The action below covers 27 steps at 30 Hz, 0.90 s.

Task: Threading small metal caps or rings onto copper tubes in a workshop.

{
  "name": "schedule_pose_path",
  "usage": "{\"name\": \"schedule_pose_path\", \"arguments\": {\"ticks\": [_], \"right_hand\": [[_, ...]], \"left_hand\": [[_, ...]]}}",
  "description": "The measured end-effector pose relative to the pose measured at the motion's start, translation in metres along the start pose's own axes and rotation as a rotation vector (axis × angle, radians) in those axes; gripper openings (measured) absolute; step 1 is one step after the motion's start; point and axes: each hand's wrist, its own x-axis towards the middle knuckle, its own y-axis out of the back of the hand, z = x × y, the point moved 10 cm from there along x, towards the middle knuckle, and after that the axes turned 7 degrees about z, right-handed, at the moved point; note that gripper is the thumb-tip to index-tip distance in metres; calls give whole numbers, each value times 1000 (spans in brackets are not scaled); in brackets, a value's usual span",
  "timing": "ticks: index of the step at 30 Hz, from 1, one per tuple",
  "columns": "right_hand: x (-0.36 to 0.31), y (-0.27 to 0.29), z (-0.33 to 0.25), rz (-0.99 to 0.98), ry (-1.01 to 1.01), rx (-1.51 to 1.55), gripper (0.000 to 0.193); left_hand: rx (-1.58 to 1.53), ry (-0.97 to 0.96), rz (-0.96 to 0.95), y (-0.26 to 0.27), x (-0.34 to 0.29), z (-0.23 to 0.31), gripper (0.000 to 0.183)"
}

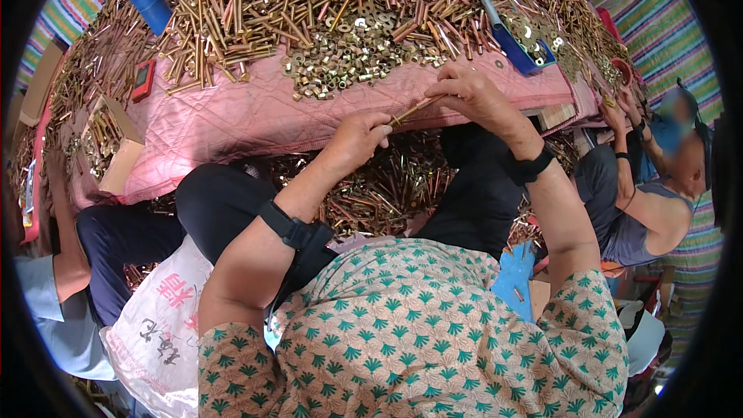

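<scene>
Both my hands meet over the near edge of a pink quilted cloth (255,128), with a long, thin brass-coloured bolt (418,109) held slantwise between them. My left hand (357,139) pinches its lower left end, where a small ring-like piece, perhaps a washer or nut, shows by the fingertips. Around the upper right end, the fingers of my right hand (470,94) are closed. Just beyond them lies a pile of small brass-coloured nuts (340,62). Behind it spreads a large heap of long bolts (286,0).
A blue tray (520,53) of washers is at the right, a blue cylinder (148,0) and red device (143,80) at the left. An open cardboard box (124,156) holds bolts. More bolts (387,186) lie below the cloth's edge. Co-workers sit at either side.
</scene>
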Motion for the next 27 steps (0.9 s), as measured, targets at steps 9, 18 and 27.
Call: {"name": "schedule_pose_path", "arguments": {"ticks": [9,18,27], "right_hand": [[-26,-26,61,196,-648,1054,14],[-7,-95,36,84,-736,1096,9],[42,-84,21,206,-107,46,16]], "left_hand": [[-160,32,-35,-9,2,4,27],[-493,121,79,2,-3,6,27],[-738,159,381,53,-2,-2,16]]}}
